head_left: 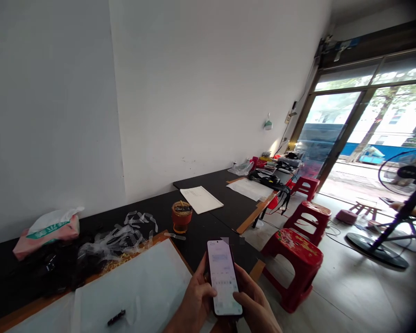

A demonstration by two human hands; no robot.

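Note:
A smartphone (223, 277) with a lit screen is held upright between my two hands, over the front edge of the table. My left hand (198, 296) wraps its left side, thumb on the lower screen. On the other side my right hand (253, 298) grips the edge, its thumb also resting on the lower screen. The screen shows what looks like a chat with a keyboard; its text is too small to read. Left of the phone lies a pale sheet (131, 286) on a wooden board, with a small dark object (116, 317) on it.
A lidded cup of amber drink (181, 217), a white pad (201, 200), clear plastic strips (114, 240) and a pink tissue pack (48, 233) lie on the black table (166, 199). Red stools (294, 259) and a standing fan (377, 249) occupy the floor at right.

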